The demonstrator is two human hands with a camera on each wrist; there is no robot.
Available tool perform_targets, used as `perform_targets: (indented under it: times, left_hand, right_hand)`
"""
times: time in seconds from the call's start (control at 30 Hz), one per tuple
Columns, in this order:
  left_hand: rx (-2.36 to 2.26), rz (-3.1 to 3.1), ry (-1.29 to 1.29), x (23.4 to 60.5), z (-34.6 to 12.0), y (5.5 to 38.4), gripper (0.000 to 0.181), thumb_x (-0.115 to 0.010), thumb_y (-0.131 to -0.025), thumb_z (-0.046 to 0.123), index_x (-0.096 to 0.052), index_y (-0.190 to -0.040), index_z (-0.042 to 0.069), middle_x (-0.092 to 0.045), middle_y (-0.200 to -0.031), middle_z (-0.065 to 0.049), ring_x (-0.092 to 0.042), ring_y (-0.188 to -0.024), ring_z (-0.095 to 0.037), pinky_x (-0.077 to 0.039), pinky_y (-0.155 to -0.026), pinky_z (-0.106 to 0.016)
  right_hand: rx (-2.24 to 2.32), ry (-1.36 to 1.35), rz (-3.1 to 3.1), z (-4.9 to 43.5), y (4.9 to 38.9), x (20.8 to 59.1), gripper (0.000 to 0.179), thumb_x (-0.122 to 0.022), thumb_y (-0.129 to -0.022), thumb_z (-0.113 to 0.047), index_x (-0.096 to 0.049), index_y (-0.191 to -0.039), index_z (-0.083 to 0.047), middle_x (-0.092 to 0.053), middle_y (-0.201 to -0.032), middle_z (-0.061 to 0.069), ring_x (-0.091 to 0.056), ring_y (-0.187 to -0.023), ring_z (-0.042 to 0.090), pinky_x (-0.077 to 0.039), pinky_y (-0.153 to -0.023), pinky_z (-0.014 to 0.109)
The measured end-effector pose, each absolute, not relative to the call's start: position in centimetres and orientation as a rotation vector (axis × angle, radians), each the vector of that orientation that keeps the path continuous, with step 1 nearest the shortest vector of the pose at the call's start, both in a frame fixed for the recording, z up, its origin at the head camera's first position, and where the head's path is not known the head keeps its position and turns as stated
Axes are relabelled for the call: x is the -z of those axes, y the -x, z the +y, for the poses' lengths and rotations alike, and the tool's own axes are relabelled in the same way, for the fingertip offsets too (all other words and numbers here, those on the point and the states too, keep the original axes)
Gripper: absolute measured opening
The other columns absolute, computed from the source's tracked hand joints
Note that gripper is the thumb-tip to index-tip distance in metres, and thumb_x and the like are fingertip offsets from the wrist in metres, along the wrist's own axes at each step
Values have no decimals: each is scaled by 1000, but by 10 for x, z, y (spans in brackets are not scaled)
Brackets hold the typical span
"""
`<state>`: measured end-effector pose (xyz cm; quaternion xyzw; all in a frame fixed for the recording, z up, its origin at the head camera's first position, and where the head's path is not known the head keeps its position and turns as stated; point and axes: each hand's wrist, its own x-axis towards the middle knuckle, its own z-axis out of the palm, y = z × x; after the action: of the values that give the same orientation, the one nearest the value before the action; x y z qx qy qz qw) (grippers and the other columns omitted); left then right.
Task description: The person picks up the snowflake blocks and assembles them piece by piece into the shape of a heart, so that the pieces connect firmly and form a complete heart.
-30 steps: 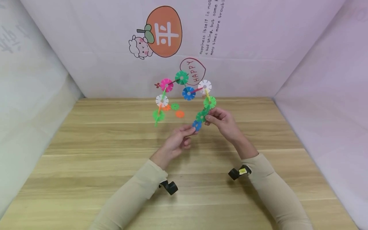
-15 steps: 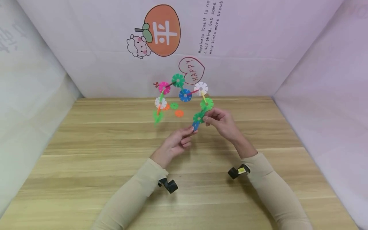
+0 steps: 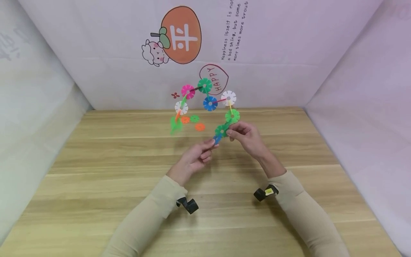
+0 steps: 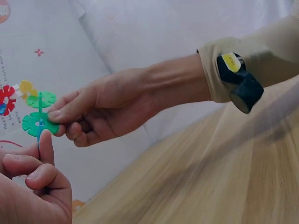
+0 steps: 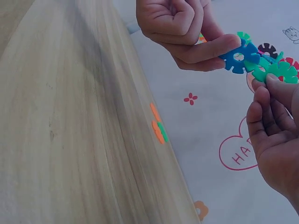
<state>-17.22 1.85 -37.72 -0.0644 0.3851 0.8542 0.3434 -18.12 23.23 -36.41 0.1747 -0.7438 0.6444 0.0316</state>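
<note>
A chain of slotted, flower-shaped plastic discs is held up above the table in a loose arch. My left hand (image 3: pixel 196 157) pinches the blue disc (image 5: pixel 239 57) at its near end between thumb and fingers. Just to the right, my right hand (image 3: pixel 248 137) pinches a green disc (image 3: pixel 221 131) joined to the blue one. From there the chain runs through a white disc (image 3: pixel 228 98), another blue disc (image 3: pixel 210 103) and a pink disc (image 3: pixel 188 91). Its free end hangs at the left with a blurred light green disc (image 3: pixel 176 125). Fingers partly cover the held discs.
Loose discs lie near the table's back edge: an orange one (image 3: pixel 200 127), a green one (image 3: pixel 194 118) and another orange one (image 3: pixel 185 120). A printed white cloth wall (image 3: pixel 263 78) rises behind the wooden table (image 3: pixel 128 150), with cloth on both sides.
The chain sways: its pink, white and far green discs dipped slightly, then rose again. Both hands keep their pinch, and the left hand has shifted slightly left with the blue disc.
</note>
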Motion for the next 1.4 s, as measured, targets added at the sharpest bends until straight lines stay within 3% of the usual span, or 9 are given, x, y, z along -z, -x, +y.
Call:
perform_targets:
  times: [0.2,0.37,0.5,0.63,0.83,1.13,1.27,1.4]
  left_hand:
    - [-2100,1279,83,384,22,164,27,-58,-104,24,-60,-125,7,-74,-99,-2,-38,-45,-4,-30,-45,-17]
    - [-1803,1450,-257,385,2,152,39,-57,-105,27,-55,-137,5,-70,-118,-17,-51,-54,-11,-39,-48,-21]
    - [-1610,1538,-523,379,-29,153,38,-59,-104,25,-57,-136,4,-69,-107,-23,-54,-60,-16,-40,-50,-24]
    - [-1515,1601,-598,373,-63,164,35,-61,-102,21,-60,-132,3,-67,-99,-25,-55,-65,-20,-42,-51,-26]
    - [-1502,1688,-502,370,-105,196,40,-60,-102,19,-55,-135,-3,-59,-113,-37,-58,-72,-22,-45,-54,-26]
    - [-1638,1912,-162,375,-107,269,58,-58,-103,36,-42,-149,4,-53,-140,-25,-62,-87,-20,-48,-62,-24]
    - [-1629,1935,-33,387,-100,291,59,-57,-104,31,-35,-153,5,-54,-141,-20,-61,-93,-20,-50,-66,-23]
    - [-1676,1901,77,399,-91,307,57,-58,-104,29,-38,-152,6,-55,-138,-20,-62,-88,-17,-53,-68,-25]
  right_hand:
    - [-2036,-463,-2212,231,181,368,15,-63,-99,-1,-64,-103,13,-67,-89,9,-62,-79,17,-56,-76,27]
    - [-2038,-408,-2179,238,182,369,14,-61,-99,1,-64,-103,14,-68,-87,3,-62,-78,14,-55,-77,25]
    - [-2035,-354,-2163,248,184,367,9,-60,-99,1,-65,-101,9,-67,-85,1,-62,-77,13,-54,-76,24]
    - [-2023,-340,-2182,260,184,364,9,-60,-100,-1,-66,-100,5,-66,-85,1,-61,-78,14,-53,-76,23]
    - [-2010,-334,-2212,276,182,360,10,-60,-101,-4,-65,-101,4,-65,-87,2,-59,-79,15,-53,-76,22]
    - [-1991,-324,-2238,294,176,353,11,-61,-100,-3,-65,-101,7,-66,-88,3,-60,-79,17,-54,-77,24]
    - [-1987,-325,-2276,294,174,353,13,-61,-101,-5,-66,-103,7,-66,-90,4,-60,-81,18,-54,-79,26]
    - [-1974,-345,-2306,290,173,352,14,-61,-100,-5,-66,-104,7,-66,-91,4,-60,-81,16,-54,-78,26]
